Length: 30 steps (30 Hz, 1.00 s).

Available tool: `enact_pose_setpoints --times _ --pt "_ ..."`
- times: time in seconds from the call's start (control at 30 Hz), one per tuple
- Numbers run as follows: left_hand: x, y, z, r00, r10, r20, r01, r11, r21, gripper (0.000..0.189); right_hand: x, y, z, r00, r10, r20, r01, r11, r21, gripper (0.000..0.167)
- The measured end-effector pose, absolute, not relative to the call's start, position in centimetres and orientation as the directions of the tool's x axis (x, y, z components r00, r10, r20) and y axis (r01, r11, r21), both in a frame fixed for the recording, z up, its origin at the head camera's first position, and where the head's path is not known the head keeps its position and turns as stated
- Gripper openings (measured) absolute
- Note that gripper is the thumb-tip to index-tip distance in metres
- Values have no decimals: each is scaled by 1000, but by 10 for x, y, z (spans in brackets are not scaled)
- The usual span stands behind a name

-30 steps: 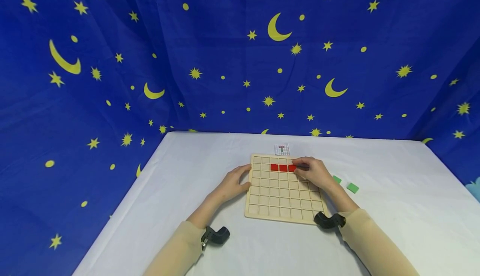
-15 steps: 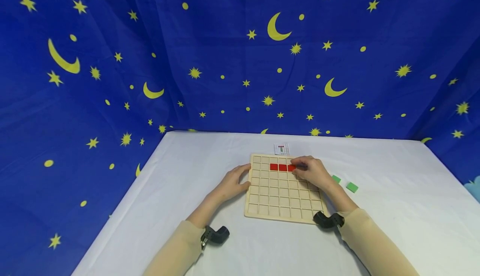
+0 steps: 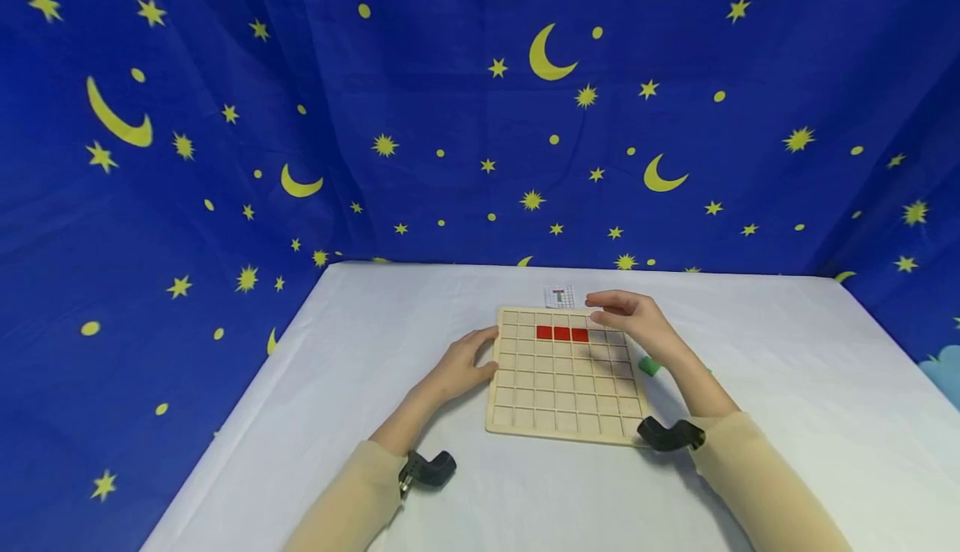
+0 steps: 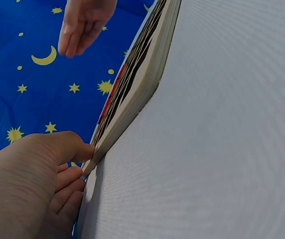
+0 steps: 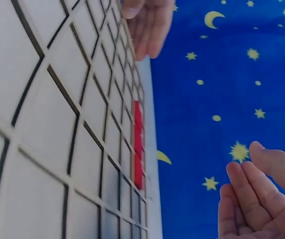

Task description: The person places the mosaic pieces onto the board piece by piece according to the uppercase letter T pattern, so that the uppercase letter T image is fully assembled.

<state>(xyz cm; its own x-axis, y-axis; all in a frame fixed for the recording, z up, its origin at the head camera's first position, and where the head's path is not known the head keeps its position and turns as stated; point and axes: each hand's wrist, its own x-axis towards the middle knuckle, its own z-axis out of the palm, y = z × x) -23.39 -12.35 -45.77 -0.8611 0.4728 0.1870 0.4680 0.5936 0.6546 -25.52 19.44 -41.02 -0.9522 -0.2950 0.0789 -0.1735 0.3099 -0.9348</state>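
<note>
A light wooden grid board [image 3: 545, 406] lies on the table with three red square tiles [image 3: 562, 333] in a row of cells near its far side. My left hand [image 3: 453, 368] rests at the board's left edge, thumb and fingertips touching the rim. In the left wrist view, the thumb of the left hand [image 4: 33, 169] meets the board's edge. My right hand [image 3: 637, 327] hovers over the board's far right corner, apart from the tiles. With thumb and fingers spread, the right hand [image 5: 262, 199] shows nothing between them in the right wrist view.
Behind the board lies a small pattern card [image 3: 558, 296] with a red and green T shape. A green tile [image 3: 649, 366] sits right of the board; another is mostly hidden by the right forearm. Blue star-printed cloth [image 3: 420, 185] stands behind the white table [image 3: 375, 310].
My right hand has let go of the rightmost red tile and lifted away from it, back and to the right. The left hand stays at the board's edge.
</note>
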Motion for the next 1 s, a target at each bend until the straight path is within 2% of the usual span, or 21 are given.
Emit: enact_pose_setpoints --times 0.13,0.37,0.6,0.73,1.0 --pt "-234 -123 -457 -864 470 183 464 598 654 60 -248 210 -402 -959 -276 68 -160 327 -932 40" --pt "-234 -122 -457 -871 459 172 450 609 653 60 -229 242 -395 -973 -226 55 -145 404 -903 51" --pt "-232 -121 -457 -878 452 159 434 610 663 61 -214 281 -408 -987 -140 73 -132 470 -873 55" --pt "-232 -121 -456 -880 446 160 430 608 667 61 -207 297 -416 -997 -60 50 -74 504 -861 53" --pt "-233 -122 -459 -876 453 167 438 600 669 61 -193 321 -434 -998 -66 -4 -32 541 -841 55"
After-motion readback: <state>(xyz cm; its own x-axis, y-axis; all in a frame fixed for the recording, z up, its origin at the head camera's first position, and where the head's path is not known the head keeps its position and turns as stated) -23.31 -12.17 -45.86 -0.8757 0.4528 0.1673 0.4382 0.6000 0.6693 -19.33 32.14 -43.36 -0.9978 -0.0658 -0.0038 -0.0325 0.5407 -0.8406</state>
